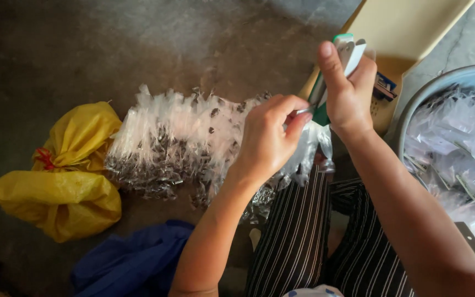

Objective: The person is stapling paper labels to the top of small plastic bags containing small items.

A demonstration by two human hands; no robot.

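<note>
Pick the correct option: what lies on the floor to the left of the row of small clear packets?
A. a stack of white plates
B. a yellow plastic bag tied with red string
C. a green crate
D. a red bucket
B: a yellow plastic bag, knotted with red string, lies on the floor just left of the clear packets.

basin (413, 104) cut off at right; stapler (350, 52) partly hidden by hands.

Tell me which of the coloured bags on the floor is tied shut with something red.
The upper yellow bag, beside the heap of clear packets. Red tie at its neck; the lower yellow bag and blue bag show none.
</note>
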